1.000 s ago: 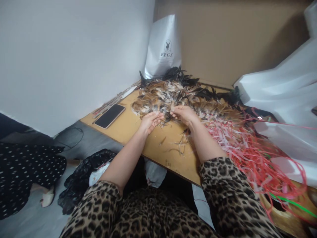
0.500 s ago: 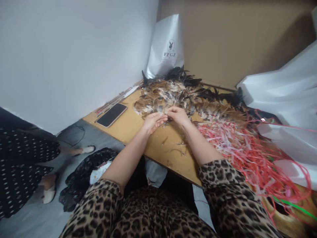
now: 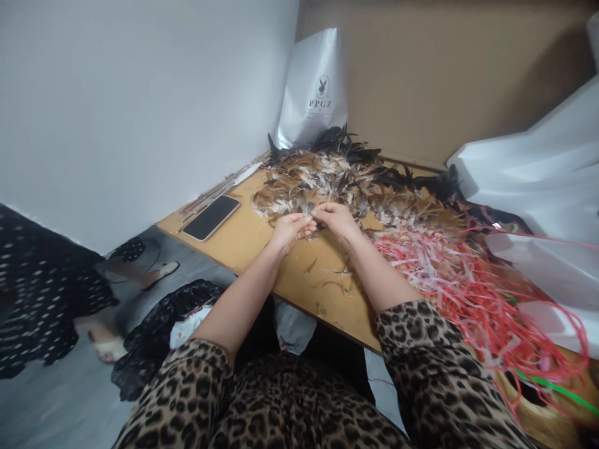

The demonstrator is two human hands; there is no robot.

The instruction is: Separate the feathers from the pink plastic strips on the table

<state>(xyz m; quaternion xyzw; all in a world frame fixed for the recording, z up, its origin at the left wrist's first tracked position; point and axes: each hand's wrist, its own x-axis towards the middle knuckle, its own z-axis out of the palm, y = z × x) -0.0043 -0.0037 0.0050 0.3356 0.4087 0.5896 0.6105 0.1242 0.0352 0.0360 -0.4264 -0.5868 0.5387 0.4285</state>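
My left hand [image 3: 291,229] and my right hand [image 3: 336,218] meet fingertip to fingertip over the wooden table [image 3: 262,249]. Both are pinched around a small greyish feather [image 3: 306,207], whose lower end is hidden by the fingers. Just beyond them spreads a heap of brown and white feathers [image 3: 322,167], with long black feathers [image 3: 339,138] at its back. A few loose feather bits [image 3: 341,272] lie on the tabletop below my right hand.
A phone [image 3: 211,217] rests at the table's left. Pink and red ribbon strips [image 3: 468,293] tangle on the right. A silver bag [image 3: 311,87] stands behind the feathers; white bags [image 3: 538,162] fill the right side. A person in a dotted garment [image 3: 42,287] is on the floor side, near a black plastic bag [image 3: 173,324].
My fingers have shifted very slightly, and the left ones have curled in a little more. At left, the person in the dotted garment has taken a step.
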